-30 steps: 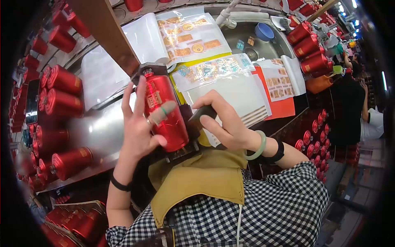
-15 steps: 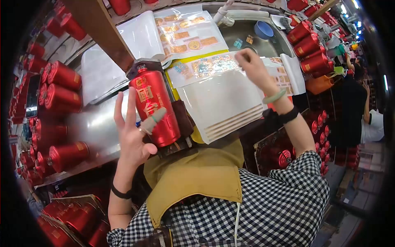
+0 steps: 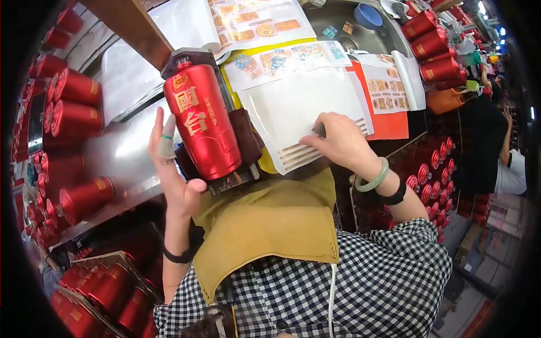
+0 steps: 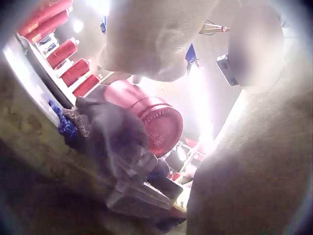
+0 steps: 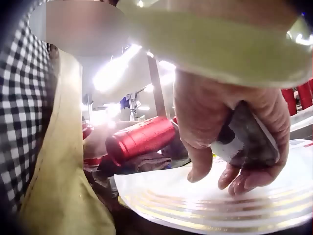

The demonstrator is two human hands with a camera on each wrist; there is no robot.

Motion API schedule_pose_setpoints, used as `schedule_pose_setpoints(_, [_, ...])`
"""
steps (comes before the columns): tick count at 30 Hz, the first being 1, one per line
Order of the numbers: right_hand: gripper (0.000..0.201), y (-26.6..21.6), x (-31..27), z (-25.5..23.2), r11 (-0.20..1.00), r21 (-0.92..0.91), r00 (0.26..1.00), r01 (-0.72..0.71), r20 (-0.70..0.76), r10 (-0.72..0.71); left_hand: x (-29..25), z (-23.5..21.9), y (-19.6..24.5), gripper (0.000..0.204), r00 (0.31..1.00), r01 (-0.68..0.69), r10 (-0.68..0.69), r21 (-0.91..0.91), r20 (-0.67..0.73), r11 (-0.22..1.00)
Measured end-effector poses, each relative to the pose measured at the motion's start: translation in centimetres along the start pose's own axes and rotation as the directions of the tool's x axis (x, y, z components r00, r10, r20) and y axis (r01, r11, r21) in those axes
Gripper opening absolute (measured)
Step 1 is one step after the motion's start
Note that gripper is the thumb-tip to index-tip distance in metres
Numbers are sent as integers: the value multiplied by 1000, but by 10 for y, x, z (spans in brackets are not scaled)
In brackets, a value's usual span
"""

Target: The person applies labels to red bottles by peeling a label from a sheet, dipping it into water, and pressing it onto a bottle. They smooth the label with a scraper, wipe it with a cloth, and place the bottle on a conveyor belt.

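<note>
A red bottle with gold characters lies in a dark padded holder. Beside its left edge is the left hand, fingers extended, thumb apart, a pale cover on one finger; it grips nothing. In the left wrist view the bottle's base shows. The right hand is low over a white sheet, by its gold stripes. Within its curled fingers is a dark flat piece. In the right wrist view its fingertips are close to the sheet; contact cannot be told.
Behind are sheets of gold decals and a clear strip with blue and gold pieces. A sink holds a blue bowl. Red bottles stack at the left, with more at the right. A wooden post rises behind.
The right hand left the bottle's side, passed over the back sheets and came down to the striped sheet. The left hand moved off the bottle's front to its left edge.
</note>
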State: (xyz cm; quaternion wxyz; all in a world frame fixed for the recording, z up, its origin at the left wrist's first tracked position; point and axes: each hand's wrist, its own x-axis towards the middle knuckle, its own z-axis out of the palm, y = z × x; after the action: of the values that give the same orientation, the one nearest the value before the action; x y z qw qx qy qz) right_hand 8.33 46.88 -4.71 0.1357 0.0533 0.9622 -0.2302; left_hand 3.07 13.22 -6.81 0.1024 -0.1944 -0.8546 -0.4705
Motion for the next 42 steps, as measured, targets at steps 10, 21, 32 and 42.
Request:
schedule_pose_setpoints(10, [21, -1, -13, 19, 998, 55, 993, 1, -116, 6, -23, 21, 13, 115, 999, 46, -44, -118, 20, 992])
schedule_pose_setpoints(21, [8, -9, -29, -5, 979, -141, 963, 145, -206, -172, -30, 32, 18, 90, 989, 55, -59, -36, -136, 998])
schedule_pose_setpoints(32, [10, -110, -24, -15, 778, 543, 942, 317, -87, -323, -28, 34, 29, 103, 979, 187, -191, -59, -77, 981])
schedule_pose_setpoints(42, [14, -117, -9, 19, 774, 531, 933, 346, -109, -342, -37, 15, 41, 89, 964, 266, -221, -585, 148, 766])
